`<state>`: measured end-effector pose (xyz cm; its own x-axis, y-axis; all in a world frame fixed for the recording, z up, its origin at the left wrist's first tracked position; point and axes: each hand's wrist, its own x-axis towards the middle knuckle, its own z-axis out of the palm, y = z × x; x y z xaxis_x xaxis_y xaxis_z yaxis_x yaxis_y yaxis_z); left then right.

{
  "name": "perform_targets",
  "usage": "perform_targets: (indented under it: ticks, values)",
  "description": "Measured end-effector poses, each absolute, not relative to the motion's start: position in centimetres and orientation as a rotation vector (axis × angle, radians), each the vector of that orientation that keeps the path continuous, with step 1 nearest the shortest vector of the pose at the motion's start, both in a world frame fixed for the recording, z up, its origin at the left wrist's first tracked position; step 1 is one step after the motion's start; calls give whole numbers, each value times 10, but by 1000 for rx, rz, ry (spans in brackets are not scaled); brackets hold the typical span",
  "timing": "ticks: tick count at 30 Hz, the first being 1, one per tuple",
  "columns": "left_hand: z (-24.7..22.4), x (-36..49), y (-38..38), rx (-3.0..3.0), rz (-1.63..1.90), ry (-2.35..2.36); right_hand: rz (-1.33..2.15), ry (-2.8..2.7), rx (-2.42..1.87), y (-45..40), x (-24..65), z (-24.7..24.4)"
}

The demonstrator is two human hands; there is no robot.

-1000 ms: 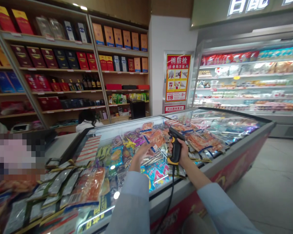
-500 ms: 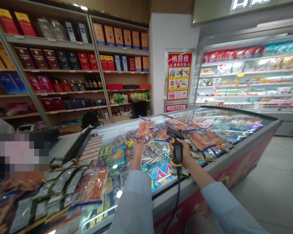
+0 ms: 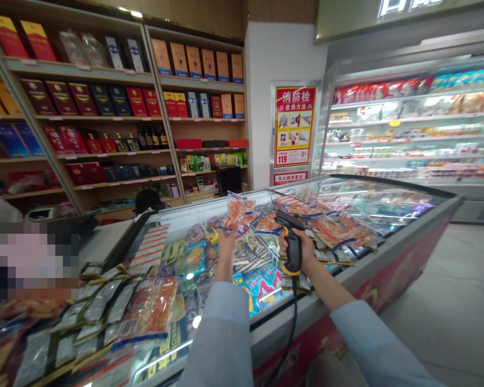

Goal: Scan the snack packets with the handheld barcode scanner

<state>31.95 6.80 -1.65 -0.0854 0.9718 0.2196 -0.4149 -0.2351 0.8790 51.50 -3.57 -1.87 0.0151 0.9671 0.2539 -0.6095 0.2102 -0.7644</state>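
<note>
My left hand (image 3: 226, 244) is closed on the lower end of a clear snack packet (image 3: 234, 209) with orange-brown food inside, held upright above the freezer's glass top. In my right hand (image 3: 305, 248) is a black and yellow barcode scanner (image 3: 293, 247), its head tilted toward the packet and its cable hanging down. My fingers wrap round the scanner's handle. Beyond the scanner, more orange snack packets (image 3: 342, 228) lie heaped on the glass. Another pile of packets (image 3: 149, 309) covers the glass at the lower left.
The chest freezer (image 3: 435, 220) runs from lower left to far right, with colourful packages under its glass. Shelves of boxed bottles (image 3: 100, 99) stand behind at left. A lit refrigerated display (image 3: 411, 134) is at back right. Another person, partly blurred (image 3: 28, 252), is at the left edge.
The view has shifted very slightly. My left hand with the packet has moved slightly left; the scanner stays almost where it was.
</note>
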Motion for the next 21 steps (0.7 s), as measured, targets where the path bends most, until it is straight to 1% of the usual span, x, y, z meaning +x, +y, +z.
perform_targets:
  ticks: [9, 14, 17, 21]
  values:
    - [-15, 319, 65, 1027, 1556, 784, 1323, -872, -512, -37, 514, -17]
    - [3, 318, 52, 1072, 1612, 785, 1254, -879, -474, -40, 511, -10]
    - [17, 314, 41, 1126, 1687, 782, 1197, -882, -446, -47, 506, 4]
    - [39, 289, 26, 1182, 1786, 813, 1204, -926, -428, -55, 491, 34]
